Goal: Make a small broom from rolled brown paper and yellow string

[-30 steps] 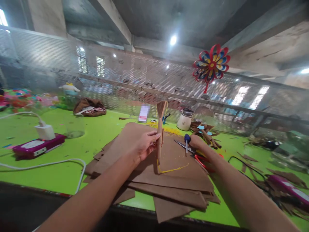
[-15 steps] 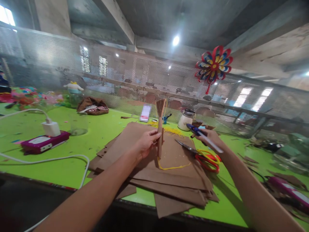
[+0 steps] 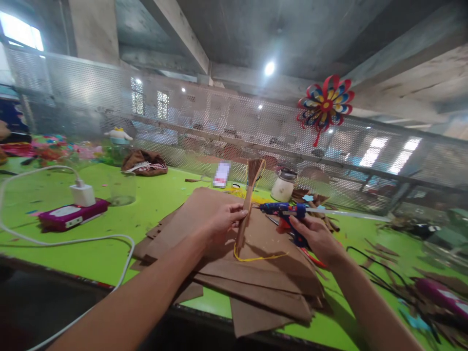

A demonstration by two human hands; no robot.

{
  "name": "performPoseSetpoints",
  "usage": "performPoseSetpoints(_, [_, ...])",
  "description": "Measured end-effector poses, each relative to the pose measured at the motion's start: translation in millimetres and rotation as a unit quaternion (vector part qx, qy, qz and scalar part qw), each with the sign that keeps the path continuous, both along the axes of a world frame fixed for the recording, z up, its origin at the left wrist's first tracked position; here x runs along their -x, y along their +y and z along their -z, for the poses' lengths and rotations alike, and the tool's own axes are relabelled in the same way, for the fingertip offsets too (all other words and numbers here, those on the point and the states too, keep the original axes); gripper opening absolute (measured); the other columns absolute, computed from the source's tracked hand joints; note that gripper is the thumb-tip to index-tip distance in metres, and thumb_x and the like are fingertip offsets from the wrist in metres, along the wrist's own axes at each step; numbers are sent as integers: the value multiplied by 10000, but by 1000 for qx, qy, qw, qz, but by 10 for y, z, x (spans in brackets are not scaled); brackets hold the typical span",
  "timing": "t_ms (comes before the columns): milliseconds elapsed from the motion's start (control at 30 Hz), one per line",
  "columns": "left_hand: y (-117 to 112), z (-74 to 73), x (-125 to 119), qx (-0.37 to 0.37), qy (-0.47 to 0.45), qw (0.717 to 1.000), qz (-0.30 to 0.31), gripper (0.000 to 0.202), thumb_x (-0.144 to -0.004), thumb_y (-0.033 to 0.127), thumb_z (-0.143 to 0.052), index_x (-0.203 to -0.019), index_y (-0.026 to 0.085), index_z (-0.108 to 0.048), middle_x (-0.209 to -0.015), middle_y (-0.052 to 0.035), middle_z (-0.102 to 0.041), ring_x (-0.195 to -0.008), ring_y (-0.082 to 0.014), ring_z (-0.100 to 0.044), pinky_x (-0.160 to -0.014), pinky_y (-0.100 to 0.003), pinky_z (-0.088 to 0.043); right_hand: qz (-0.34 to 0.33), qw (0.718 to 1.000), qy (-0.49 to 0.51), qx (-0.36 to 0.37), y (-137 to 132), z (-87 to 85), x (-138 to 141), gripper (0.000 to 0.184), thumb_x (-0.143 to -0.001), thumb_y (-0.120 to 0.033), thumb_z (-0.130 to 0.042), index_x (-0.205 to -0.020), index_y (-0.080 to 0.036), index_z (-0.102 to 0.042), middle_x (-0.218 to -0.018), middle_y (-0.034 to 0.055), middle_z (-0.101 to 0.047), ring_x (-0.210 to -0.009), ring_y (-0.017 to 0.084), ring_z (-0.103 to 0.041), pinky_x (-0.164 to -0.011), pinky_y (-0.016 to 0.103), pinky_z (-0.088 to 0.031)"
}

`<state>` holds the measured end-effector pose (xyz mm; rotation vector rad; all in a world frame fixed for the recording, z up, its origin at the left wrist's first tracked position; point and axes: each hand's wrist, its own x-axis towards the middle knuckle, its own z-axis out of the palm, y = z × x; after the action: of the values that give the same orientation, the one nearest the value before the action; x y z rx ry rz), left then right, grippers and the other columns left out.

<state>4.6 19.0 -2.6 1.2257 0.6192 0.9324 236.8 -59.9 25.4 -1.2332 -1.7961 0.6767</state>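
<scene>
My left hand (image 3: 228,219) pinches a small broom-shaped bundle of brown paper (image 3: 247,200), fanned out at the top and narrow below. Yellow string (image 3: 256,258) trails from its lower end. In my right hand (image 3: 314,234) is a blue hot glue gun (image 3: 283,209), a clear glue stick (image 3: 347,213) poking out of its back. The gun's nozzle points left, close to the bundle's middle; whether it touches, I cannot tell. Under both hands lies a stack of brown paper sheets (image 3: 263,282). Scissors with red handles (image 3: 314,258) are mostly hidden behind my right hand.
A white jar (image 3: 284,186) and a phone (image 3: 221,174) stand behind the stack. To the left are a purple power strip (image 3: 73,214) with a white cable, a clear cup (image 3: 122,192) and a brown cloth bundle (image 3: 146,163). Paper scraps and black cord (image 3: 383,265) lie right.
My right hand has swung the glue gun level and leftward, bringing its nozzle close to the paper bundle. The bundle now tilts with its fanned top to the right.
</scene>
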Motion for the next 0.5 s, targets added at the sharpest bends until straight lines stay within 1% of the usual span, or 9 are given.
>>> performPoseSetpoints(100, [-10, 4, 0, -6, 3, 1000, 21, 205, -674, 274, -667, -864, 201, -646, -806, -37, -602, -705, -121, -501, -656, -253, -360, 17, 999, -23, -17, -27, 3, 8, 407, -851, -475, -416, -851, -135, -640, -829, 81, -668, -758, 175, -573, -683, 283, -398])
performPoseSetpoints(267, [-31, 9, -2, -9, -9, 1000, 21, 141, -680, 259, -663, -813, 213, -647, -779, -26, -597, -691, -120, -505, -649, -251, -355, 37, 997, -65, -36, -54, -25, 15, 425, -845, -501, -395, -790, -149, -628, -793, 66, -649, -724, 169, -539, -614, 266, -382])
performPoseSetpoints(367, [-35, 8, 2, -13, -13, 999, 26, 129, -683, 253, -663, -805, 212, -650, -782, -30, -602, -689, -124, -509, -645, -249, -357, 43, 995, -72, -47, -48, -24, 1, 436, -843, -512, -388, -778, -150, -621, -782, 63, -643, -718, 170, -528, -617, 271, -383])
performPoseSetpoints(500, [-28, 23, 18, -14, -14, 999, 27, 148, -682, 262, -667, -821, 215, -648, -792, -34, -612, -689, -129, -516, -638, -248, -357, 35, 996, -66, -46, -37, -3, -23, 410, -850, -490, -397, -787, -148, -613, -767, 55, -634, -698, 157, -512, -631, 270, -381])
